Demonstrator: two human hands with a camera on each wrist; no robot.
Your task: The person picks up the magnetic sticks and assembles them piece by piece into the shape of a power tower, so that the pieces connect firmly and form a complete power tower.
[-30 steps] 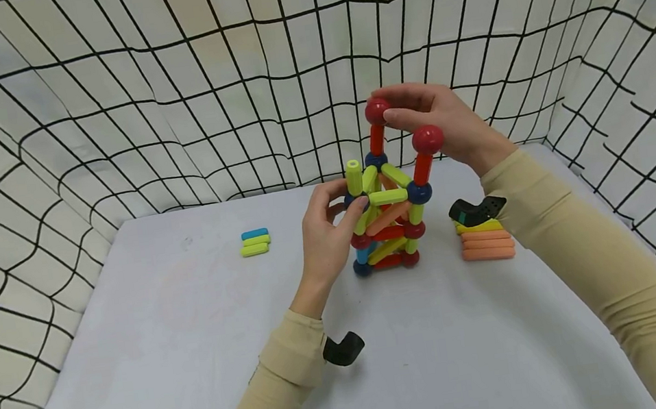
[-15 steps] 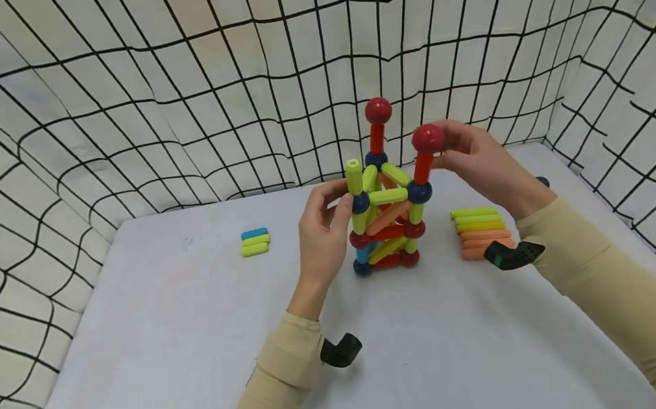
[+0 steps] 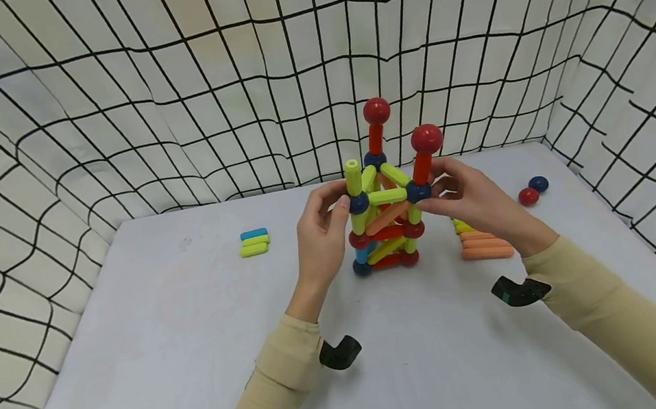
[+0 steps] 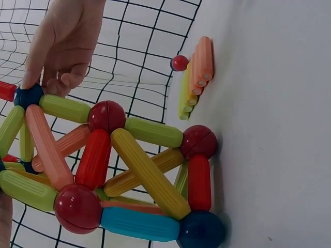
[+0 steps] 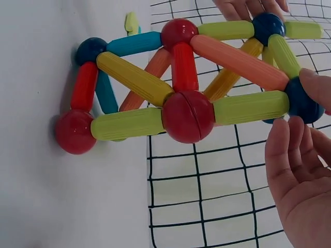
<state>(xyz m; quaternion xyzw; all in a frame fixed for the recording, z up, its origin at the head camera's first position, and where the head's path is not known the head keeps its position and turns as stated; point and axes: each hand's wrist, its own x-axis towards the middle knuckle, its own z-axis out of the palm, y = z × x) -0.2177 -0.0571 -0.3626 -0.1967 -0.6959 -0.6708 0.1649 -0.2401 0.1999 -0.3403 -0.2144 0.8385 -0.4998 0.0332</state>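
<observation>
Head view: the ball-and-rod tower (image 3: pixel 392 232) stands on the worktop (image 3: pixel 195 332), nearer its far edge. The left hand (image 3: pixel 321 234) pinches the upper left blue ball (image 3: pixel 359 203); the right hand (image 3: pixel 470 205) pinches the upper right blue ball (image 3: pixel 419 192). Steadying seems the step: squeeze both evenly, press down rather than sideways, and avoid nudging the red rod (image 3: pixel 422 170), likely top-heavy under its red ball (image 3: pixel 427 139).

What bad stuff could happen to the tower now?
The two tall red balls might get knocked off, since each sits on just one upright red rod.

The tower could tip or come apart if the left hand or right hand pulls too hard on its blue balls.

The loose red ball on the table might roll if bumped.
</observation>
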